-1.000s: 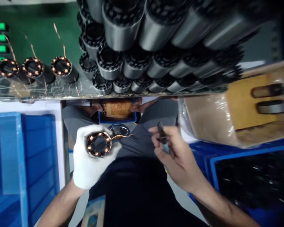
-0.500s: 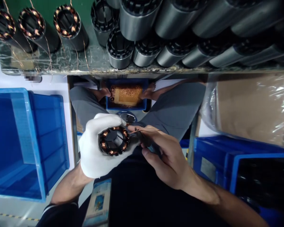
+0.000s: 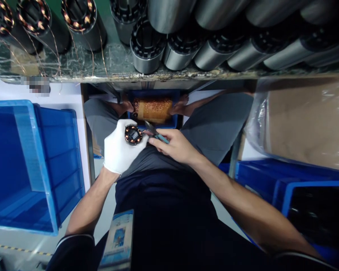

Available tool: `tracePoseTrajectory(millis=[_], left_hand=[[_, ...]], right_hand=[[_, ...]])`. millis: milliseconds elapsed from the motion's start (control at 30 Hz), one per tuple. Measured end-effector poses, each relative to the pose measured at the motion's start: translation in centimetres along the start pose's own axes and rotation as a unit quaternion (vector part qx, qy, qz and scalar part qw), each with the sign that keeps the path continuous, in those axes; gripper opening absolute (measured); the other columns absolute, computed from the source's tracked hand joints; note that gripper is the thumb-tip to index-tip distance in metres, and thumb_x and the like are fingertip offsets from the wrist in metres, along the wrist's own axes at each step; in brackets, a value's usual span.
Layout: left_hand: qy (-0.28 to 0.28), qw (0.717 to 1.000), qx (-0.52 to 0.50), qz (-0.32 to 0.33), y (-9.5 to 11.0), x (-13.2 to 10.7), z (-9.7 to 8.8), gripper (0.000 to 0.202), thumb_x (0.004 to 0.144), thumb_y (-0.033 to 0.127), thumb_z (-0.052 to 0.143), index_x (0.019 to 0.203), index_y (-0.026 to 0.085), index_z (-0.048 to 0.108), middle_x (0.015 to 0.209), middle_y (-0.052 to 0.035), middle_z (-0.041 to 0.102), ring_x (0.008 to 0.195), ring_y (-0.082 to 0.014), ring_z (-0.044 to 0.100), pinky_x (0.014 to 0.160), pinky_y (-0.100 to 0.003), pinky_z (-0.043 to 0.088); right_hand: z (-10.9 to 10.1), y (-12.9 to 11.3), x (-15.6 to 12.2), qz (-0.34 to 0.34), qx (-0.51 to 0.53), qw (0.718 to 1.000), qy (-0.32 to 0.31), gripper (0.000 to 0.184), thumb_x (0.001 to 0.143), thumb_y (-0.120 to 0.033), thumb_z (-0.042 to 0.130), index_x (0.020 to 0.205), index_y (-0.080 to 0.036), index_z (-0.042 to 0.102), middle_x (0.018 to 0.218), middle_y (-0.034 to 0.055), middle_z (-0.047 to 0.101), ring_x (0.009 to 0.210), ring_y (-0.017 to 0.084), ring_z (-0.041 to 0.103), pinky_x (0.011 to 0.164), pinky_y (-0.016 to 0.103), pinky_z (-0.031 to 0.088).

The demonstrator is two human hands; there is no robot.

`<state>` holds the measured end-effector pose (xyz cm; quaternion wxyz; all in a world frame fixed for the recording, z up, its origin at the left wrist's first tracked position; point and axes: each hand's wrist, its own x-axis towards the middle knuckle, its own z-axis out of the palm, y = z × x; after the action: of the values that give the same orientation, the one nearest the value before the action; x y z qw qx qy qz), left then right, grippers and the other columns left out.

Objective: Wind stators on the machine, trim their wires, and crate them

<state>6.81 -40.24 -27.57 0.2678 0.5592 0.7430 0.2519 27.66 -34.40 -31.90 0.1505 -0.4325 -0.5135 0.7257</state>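
My left hand [image 3: 120, 148], in a white glove, is wrapped round a motor stator [image 3: 133, 135] with copper windings showing at its open end. My bare right hand [image 3: 175, 145] grips pliers [image 3: 161, 137] with teal handles, their dark jaws pointing up and left. Copper wire [image 3: 145, 131] runs from the stator's right side toward the pliers; whether the jaws touch it I cannot tell. Both hands are held over my lap, close together. Below them on the floor, a blue bin [image 3: 175, 119] holds a yellowish box [image 3: 155, 111] and copper scraps.
Wound stators [image 3: 79, 19] with trailing wires stand on the bench [image 3: 113, 62] at the upper left. Several unwound stators [image 3: 147, 49] crowd its right part. An open blue crate [image 3: 55, 150] is at left; another blue crate [image 3: 285, 195] with dark parts is at right, below plastic-wrapped cardboard [image 3: 307, 124].
Both hands have moved away from me, lower toward the floor bin, carrying the stator and pliers. The pliers' jaws now show above my right fingers. The view has shifted slightly.
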Motion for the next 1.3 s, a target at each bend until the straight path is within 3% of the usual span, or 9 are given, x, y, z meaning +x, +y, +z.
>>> tracePoseTrajectory(millis=[133, 233, 400, 467, 533, 600, 767, 933, 1300], left_hand=[[-0.040, 0.985, -0.043, 0.161, -0.6, -0.2, 0.6, 0.035, 0.085, 0.038, 0.084, 0.115, 0.026, 0.070, 0.107, -0.0037, 0.083, 0.105, -0.0264, 0.082, 0.118, -0.049, 0.061], [-0.068, 0.965, -0.049, 0.247, 0.4, -0.9, -0.5, 0.036, 0.079, 0.038, 0.090, 0.109, 0.029, 0.071, 0.104, -0.0013, 0.082, 0.103, -0.0281, 0.080, 0.133, -0.059, 0.049], [-0.041, 0.987, -0.135, 0.071, 1.2, -2.4, -3.8, 0.078, 0.065, 0.046, 0.107, 0.133, 0.029, 0.071, 0.141, -0.0093, 0.074, 0.134, -0.0370, 0.072, 0.130, -0.057, 0.051], [-0.186, 0.938, -0.290, -0.030, 1.2, -2.6, -4.0, 0.069, 0.074, 0.042, 0.100, 0.136, 0.027, 0.074, 0.136, -0.0094, 0.077, 0.130, -0.0354, 0.075, 0.116, -0.049, 0.062], [-0.347, 0.839, -0.412, -0.081, 1.5, -2.3, -3.2, 0.056, 0.074, 0.037, 0.097, 0.125, 0.023, 0.080, 0.121, -0.0081, 0.083, 0.115, -0.0350, 0.081, 0.101, -0.044, 0.068], [-0.401, 0.788, -0.461, -0.078, 2.2, -1.8, -2.1, 0.052, 0.068, 0.027, 0.100, 0.116, 0.020, 0.083, 0.112, -0.0076, 0.086, 0.106, -0.0354, 0.083, 0.094, -0.043, 0.070], [-0.321, 0.830, -0.456, -0.028, 4.3, -1.0, -1.6, 0.045, 0.069, 0.009, 0.095, 0.108, 0.019, 0.077, 0.108, -0.0033, 0.084, 0.098, -0.0252, 0.082, 0.085, -0.032, 0.066], [-0.338, 0.858, -0.386, -0.024, 5.0, -1.0, -2.7, 0.036, 0.077, 0.014, 0.095, 0.104, 0.019, 0.071, 0.096, 0.0015, 0.077, 0.088, -0.0171, 0.077, 0.079, -0.026, 0.060], [-0.346, 0.867, -0.359, -0.006, 4.2, -2.0, -1.6, 0.031, 0.087, 0.021, 0.092, 0.110, 0.021, 0.072, 0.106, 0.0004, 0.080, 0.095, -0.0170, 0.077, 0.088, -0.028, 0.060]], right_hand=[[0.1, 0.1, 1.0, 0.053, 0.098, 0.985, -0.132, 0.064, 0.096, -0.084, 0.072, 0.096, -0.021, 0.078, 0.073, 0.0007, 0.072, 0.050, 0.015, 0.058, 0.046, 0.029, 0.049], [0.0, -1.2, 0.1, 0.062, 0.135, 0.974, -0.172, 0.059, 0.083, -0.078, 0.091, 0.085, -0.022, 0.071, 0.072, -0.0023, 0.066, 0.054, 0.016, 0.060, 0.047, 0.030, 0.054], [-1.5, -2.2, -2.4, -0.040, 0.112, 0.991, -0.068, 0.067, 0.069, -0.036, 0.112, 0.124, -0.025, 0.075, 0.073, -0.0116, 0.061, 0.062, 0.013, 0.064, 0.062, 0.025, 0.056], [-1.7, -2.4, -3.3, -0.138, 0.061, 0.988, -0.046, 0.063, 0.072, -0.031, 0.110, 0.126, -0.026, 0.077, 0.071, -0.0104, 0.064, 0.079, 0.020, 0.078, 0.084, 0.033, 0.065], [-1.6, -3.1, -4.0, -0.230, 0.013, 0.972, -0.049, 0.054, 0.079, -0.030, 0.106, 0.125, -0.026, 0.079, 0.091, -0.0023, 0.082, 0.108, 0.028, 0.086, 0.103, 0.040, 0.067], [-1.5, -4.3, -4.9, -0.282, -0.042, 0.957, -0.060, 0.045, 0.086, -0.025, 0.100, 0.126, -0.025, 0.079, 0.128, 0.0058, 0.087, 0.125, 0.029, 0.084, 0.111, 0.039, 0.066], [-3.5, -7.6, -8.1, -0.254, -0.287, 0.922, -0.050, 0.054, 0.101, -0.017, 0.077, 0.154, -0.027, 0.072, 0.156, 0.0140, 0.071, 0.137, 0.029, 0.077, 0.103, 0.038, 0.069], [-5.8, -8.7, -10.4, -0.254, -0.447, 0.854, -0.087, 0.072, 0.105, -0.010, 0.057, 0.174, -0.030, 0.054, 0.144, 0.0139, 0.070, 0.121, 0.033, 0.075, 0.093, 0.045, 0.065], [-6.2, -9.3, -11.1, -0.286, -0.578, 0.758, -0.095, 0.058, 0.114, -0.012, 0.054, 0.171, -0.024, 0.053, 0.096, -0.0014, 0.067, 0.077, 0.018, 0.065, 0.063, 0.034, 0.047]])
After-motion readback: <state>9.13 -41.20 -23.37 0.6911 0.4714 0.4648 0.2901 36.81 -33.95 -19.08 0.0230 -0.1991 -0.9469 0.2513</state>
